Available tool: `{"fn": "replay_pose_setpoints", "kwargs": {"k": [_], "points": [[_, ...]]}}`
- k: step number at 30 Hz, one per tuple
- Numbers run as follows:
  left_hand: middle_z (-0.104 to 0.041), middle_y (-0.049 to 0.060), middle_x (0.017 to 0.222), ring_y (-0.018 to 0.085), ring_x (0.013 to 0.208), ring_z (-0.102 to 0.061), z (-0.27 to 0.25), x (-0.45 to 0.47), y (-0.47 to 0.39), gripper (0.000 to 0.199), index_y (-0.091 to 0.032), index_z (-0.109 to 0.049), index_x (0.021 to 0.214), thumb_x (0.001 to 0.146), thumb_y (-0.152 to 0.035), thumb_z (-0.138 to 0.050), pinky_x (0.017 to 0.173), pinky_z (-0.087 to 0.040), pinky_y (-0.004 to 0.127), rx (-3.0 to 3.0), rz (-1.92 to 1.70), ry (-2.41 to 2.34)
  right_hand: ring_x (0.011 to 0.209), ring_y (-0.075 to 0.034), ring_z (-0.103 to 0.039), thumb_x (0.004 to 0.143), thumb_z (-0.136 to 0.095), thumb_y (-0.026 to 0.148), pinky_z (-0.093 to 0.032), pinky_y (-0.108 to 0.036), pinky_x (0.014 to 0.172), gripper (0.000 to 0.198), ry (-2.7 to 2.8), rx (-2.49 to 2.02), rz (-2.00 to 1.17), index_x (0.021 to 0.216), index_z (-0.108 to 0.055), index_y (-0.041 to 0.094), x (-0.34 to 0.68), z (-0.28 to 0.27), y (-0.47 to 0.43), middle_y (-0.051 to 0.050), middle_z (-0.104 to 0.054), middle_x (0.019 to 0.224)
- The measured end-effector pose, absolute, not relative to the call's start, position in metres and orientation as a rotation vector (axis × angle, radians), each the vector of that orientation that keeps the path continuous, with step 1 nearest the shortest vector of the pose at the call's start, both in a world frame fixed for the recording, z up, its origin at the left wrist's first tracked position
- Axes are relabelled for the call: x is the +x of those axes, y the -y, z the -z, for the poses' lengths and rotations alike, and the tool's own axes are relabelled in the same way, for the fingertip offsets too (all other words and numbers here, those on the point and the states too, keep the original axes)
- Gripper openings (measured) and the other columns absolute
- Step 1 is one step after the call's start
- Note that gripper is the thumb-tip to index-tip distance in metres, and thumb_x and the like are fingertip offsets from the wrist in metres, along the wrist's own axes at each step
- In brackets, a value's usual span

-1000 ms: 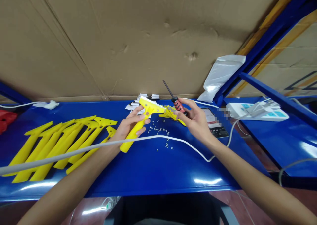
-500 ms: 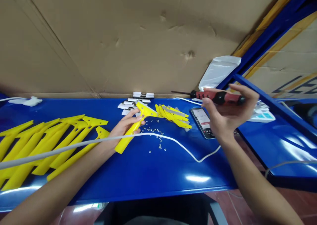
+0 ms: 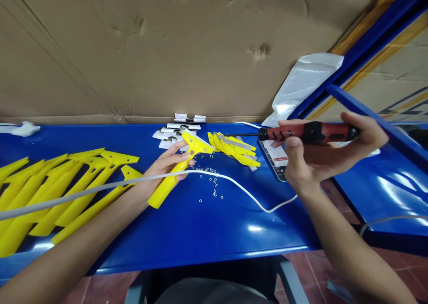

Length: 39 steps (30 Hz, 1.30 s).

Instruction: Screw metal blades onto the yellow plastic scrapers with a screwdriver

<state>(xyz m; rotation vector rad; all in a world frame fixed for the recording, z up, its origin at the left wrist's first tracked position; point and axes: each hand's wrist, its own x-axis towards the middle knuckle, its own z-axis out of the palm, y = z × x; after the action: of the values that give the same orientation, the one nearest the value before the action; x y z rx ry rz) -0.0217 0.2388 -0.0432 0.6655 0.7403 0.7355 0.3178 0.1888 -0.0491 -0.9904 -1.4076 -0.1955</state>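
Note:
My left hand is closed around the neck of a yellow scraper, whose wide head with two screws points up and right. In my right hand is a red and black screwdriver, held level, its thin shaft pointing left toward the scraper's head but apart from it. Small screws and nuts lie scattered on the blue table just below the scraper head. Right of the head is a pile of yellow blade pieces with grey blades. Behind it lie several white paper-wrapped pieces.
Several yellow scraper handles lie in a row at the left. A white cable crosses in front of my left forearm. A phone lies partly under the screwdriver. A cardboard wall and plastic bag stand behind.
The view has shifted slightly. My right hand has brought the screwdriver nearer in, over the phone, its shaft now closer to the blade pieces. My left hand still grips the scraper.

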Motion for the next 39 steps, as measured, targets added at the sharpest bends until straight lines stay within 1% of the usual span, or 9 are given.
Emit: {"fn": "replay_pose_setpoints", "kwargs": {"k": [2, 3, 7, 12, 16, 22, 27, 30, 39], "points": [[-0.071, 0.004, 0.089, 0.009, 0.052, -0.063, 0.041, -0.021, -0.237, 0.062, -0.019, -0.061, 0.147, 0.090, -0.008, -0.080, 0.042, -0.050, 0.014, 0.660, -0.745, -0.735, 0.125, -0.040, -0.072, 0.079, -0.099, 0.053, -0.071, -0.058, 0.092, 0.082, 1.344, -0.815, 0.420, 0.146, -0.059, 0.029, 0.310, 0.051, -0.192, -0.012, -0.052, 0.142], [-0.071, 0.004, 0.089, 0.010, 0.054, -0.065, 0.040, -0.021, -0.236, 0.062, -0.020, -0.061, 0.147, 0.089, -0.007, -0.079, 0.042, -0.050, 0.014, 0.655, -0.757, -0.736, 0.118, -0.037, -0.075, 0.078, -0.101, 0.049, -0.072, -0.054, 0.086, 0.080, 1.352, -0.748, 0.442, 0.145, -0.061, 0.029, 0.305, 0.051, -0.193, -0.011, -0.056, 0.137], [-0.074, 0.006, 0.090, 0.014, 0.061, -0.070, 0.037, -0.019, -0.233, 0.065, -0.020, -0.059, 0.148, 0.088, -0.005, -0.078, 0.042, -0.049, 0.014, 0.644, -0.765, -0.766, 0.091, -0.028, -0.082, 0.085, -0.097, 0.026, -0.071, -0.042, 0.065, 0.084, 1.544, -0.646, 0.227, 0.156, -0.055, 0.037, 0.285, 0.047, -0.189, -0.009, -0.064, 0.138], [-0.076, 0.006, 0.095, 0.016, 0.071, -0.075, 0.040, -0.020, -0.234, 0.067, -0.021, -0.058, 0.148, 0.087, -0.006, -0.082, 0.043, -0.050, 0.014, 0.645, -0.797, -0.752, 0.080, -0.027, -0.082, 0.088, -0.091, 0.014, -0.069, -0.040, 0.059, 0.081, 1.630, -0.614, 0.262, 0.158, -0.057, 0.035, 0.273, 0.033, -0.181, -0.007, -0.076, 0.114], [-0.075, 0.006, 0.091, 0.016, 0.070, -0.075, 0.039, -0.020, -0.234, 0.064, -0.020, -0.057, 0.144, 0.086, -0.006, -0.082, 0.043, -0.049, 0.015, 0.657, -0.764, -0.767, 0.074, -0.025, -0.081, 0.087, -0.091, 0.015, -0.067, -0.039, 0.059, 0.076, 1.596, -0.627, 0.351, 0.156, -0.063, 0.032, 0.270, 0.025, -0.180, -0.005, -0.076, 0.107], [-0.074, 0.005, 0.089, 0.015, 0.062, -0.071, 0.038, -0.018, -0.235, 0.063, -0.019, -0.056, 0.140, 0.084, -0.006, -0.083, 0.043, -0.047, 0.016, 0.653, -0.737, -0.769, 0.080, -0.025, -0.080, 0.089, -0.090, 0.017, -0.069, -0.039, 0.061, 0.075, 1.569, -0.664, 0.314, 0.156, -0.062, 0.035, 0.268, 0.029, -0.178, -0.008, -0.074, 0.121], [-0.074, 0.006, 0.085, 0.012, 0.055, -0.066, 0.042, -0.019, -0.234, 0.061, -0.020, -0.056, 0.136, 0.084, -0.012, -0.086, 0.044, -0.047, 0.016, 0.691, -0.730, -0.756, 0.084, -0.028, -0.080, 0.088, -0.090, 0.016, -0.070, -0.041, 0.061, 0.079, 1.586, -0.695, 0.283, 0.158, -0.059, 0.036, 0.270, 0.033, -0.176, -0.009, -0.073, 0.113], [-0.074, 0.005, 0.084, 0.011, 0.050, -0.062, 0.043, -0.020, -0.233, 0.056, -0.021, -0.057, 0.133, 0.085, -0.016, -0.086, 0.044, -0.048, 0.017, 0.716, -0.717, -0.736, 0.085, -0.028, -0.081, 0.088, -0.091, 0.018, -0.070, -0.041, 0.060, 0.077, 1.557, -0.687, 0.299, 0.156, -0.061, 0.036, 0.269, 0.034, -0.177, -0.010, -0.073, 0.118], [-0.076, 0.007, 0.085, 0.012, 0.053, -0.065, 0.042, -0.020, -0.233, 0.058, -0.020, -0.059, 0.135, 0.084, -0.015, -0.087, 0.044, -0.048, 0.015, 0.721, -0.713, -0.741, 0.078, -0.025, -0.084, 0.082, -0.097, 0.028, -0.070, -0.039, 0.058, 0.083, 1.540, -0.648, 0.368, 0.157, -0.060, 0.032, 0.275, 0.044, -0.184, -0.007, -0.069, 0.126]]}}
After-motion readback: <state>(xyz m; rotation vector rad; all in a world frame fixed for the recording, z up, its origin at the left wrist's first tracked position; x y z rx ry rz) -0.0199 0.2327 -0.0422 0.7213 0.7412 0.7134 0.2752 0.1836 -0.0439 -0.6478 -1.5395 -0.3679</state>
